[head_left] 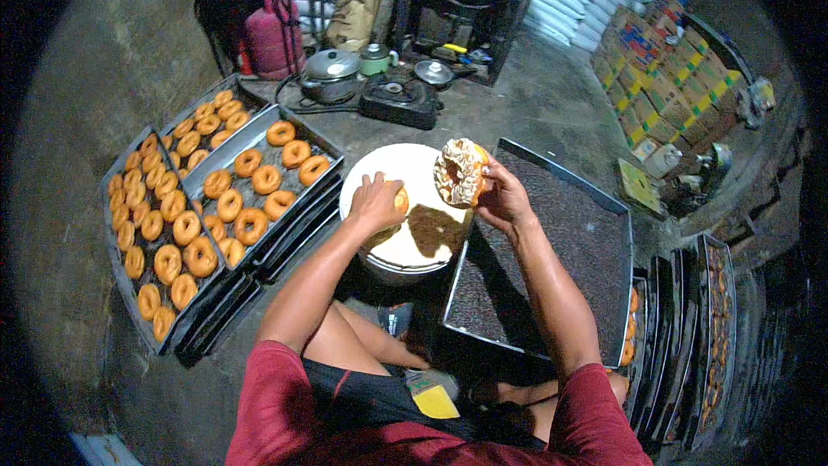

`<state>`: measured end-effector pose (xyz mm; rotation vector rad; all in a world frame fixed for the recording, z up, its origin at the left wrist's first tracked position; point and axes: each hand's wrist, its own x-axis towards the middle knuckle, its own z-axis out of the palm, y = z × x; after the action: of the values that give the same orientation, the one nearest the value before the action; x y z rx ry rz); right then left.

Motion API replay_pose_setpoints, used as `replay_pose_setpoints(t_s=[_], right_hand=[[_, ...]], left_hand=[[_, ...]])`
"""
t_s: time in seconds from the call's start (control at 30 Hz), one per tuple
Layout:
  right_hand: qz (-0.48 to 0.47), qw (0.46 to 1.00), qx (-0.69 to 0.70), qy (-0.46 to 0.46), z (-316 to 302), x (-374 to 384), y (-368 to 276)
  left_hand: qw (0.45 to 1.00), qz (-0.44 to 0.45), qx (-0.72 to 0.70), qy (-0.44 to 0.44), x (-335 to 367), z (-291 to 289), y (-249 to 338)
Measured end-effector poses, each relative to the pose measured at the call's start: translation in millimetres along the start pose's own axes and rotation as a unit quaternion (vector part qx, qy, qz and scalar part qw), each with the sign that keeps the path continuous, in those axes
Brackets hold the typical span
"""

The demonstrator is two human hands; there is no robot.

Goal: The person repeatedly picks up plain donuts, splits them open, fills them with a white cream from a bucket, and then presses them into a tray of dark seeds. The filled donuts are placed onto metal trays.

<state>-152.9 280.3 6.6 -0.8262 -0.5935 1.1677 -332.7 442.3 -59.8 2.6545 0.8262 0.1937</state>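
In front of me is a round white tub [379, 164] whose pale, creamy surface carries a dark shadow. My left hand [377, 203] is closed on a plain donut [401, 199], which is mostly hidden by the fingers and sits at that surface. Raised over the tub's right edge, a donut [460, 174] shows a face coated in uneven whitish cream. My right hand [504, 194] grips it by its right side, thumb and fingers around the rim. Beside it on the right lies a large metal tray [552, 242] spread with dark, fine-grained sprinkles.
At left, stacked trays hold plain golden donuts [251, 226]. Farther back are a burner [398, 102], a lidded pot [330, 75] and a pink gas cylinder [274, 34]. More trays [709, 336] stand at right, near cardboard boxes [668, 86]. A yellow-ended brush-like thing [434, 401] lies by my lap.
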Motion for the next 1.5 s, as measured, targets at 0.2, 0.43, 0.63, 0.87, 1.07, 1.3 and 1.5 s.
replay_pose_setpoints(t_s=[0.2, 0.43, 0.63, 0.87, 1.07, 1.3, 1.5], right_hand=[[-0.109, 0.98, -0.166, 0.013, -5, -65, -41], [-0.328, 0.747, -0.572, 0.08, 62, -114, -22], [-0.323, 0.693, -0.628, 0.143, 62, -150, -38], [-0.347, 0.66, -0.658, 0.104, 38, -184, -52], [-0.33, 0.642, -0.692, 0.017, 16, -210, -56], [-0.219, 0.902, -0.291, 0.23, -17, -228, -61], [-0.203, 0.942, -0.098, 0.25, -29, -248, -75]], left_hand=[[0.79, -0.092, -0.606, -0.028, -15, -24, 7], [0.53, 0.087, -0.84, -0.075, -74, -33, 96], [0.545, 0.095, -0.824, -0.124, -86, -27, 140], [0.544, 0.08, -0.822, -0.145, -85, -2, 176], [0.479, -0.01, -0.859, -0.181, -81, 11, 203], [0.821, 0.211, -0.528, 0.059, -81, 18, 243], [0.848, 0.215, -0.483, 0.02, -75, 21, 260]])
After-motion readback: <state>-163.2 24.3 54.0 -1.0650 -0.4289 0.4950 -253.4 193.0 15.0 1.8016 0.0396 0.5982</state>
